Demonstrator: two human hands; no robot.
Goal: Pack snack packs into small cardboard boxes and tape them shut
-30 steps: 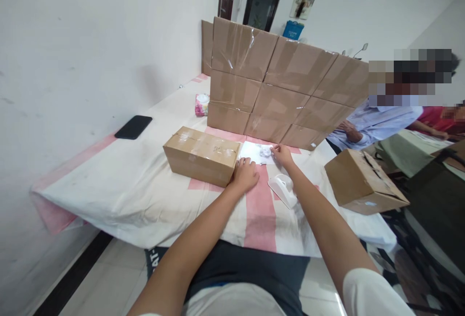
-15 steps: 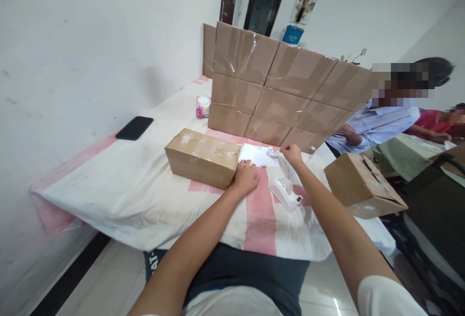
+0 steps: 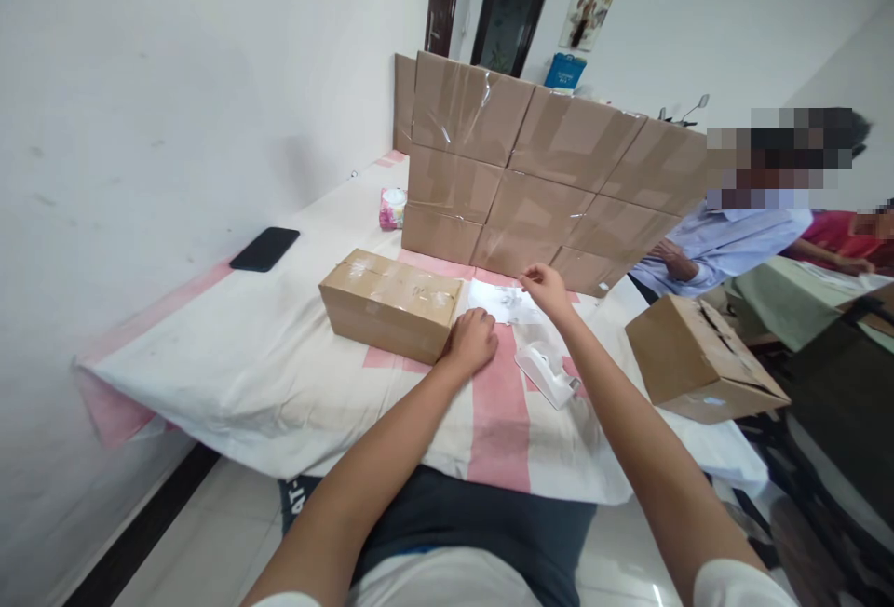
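A taped brown cardboard box (image 3: 389,302) lies on the cloth-covered table (image 3: 265,374). My left hand (image 3: 473,339) rests on the table at the box's right end, fingers lying loosely down and holding nothing. A white sheet (image 3: 499,300) lies just beyond it. My right hand (image 3: 548,289) hovers over the sheet's right edge with fingertips pinched together; what they hold is too small to make out. A white tape dispenser (image 3: 547,372) sits on the pink stripe beside my right forearm.
A wall of stacked taped cartons (image 3: 545,183) stands at the back of the table. An open carton (image 3: 702,360) sits at the right edge. A black phone (image 3: 265,248) and a pink tissue pack (image 3: 392,208) lie far left. A person in a light blue shirt (image 3: 726,239) sits at the right.
My right hand drew right from a crumpled white bit on the sheet, then came back left and lifted slightly. My left hand and the box stayed put.
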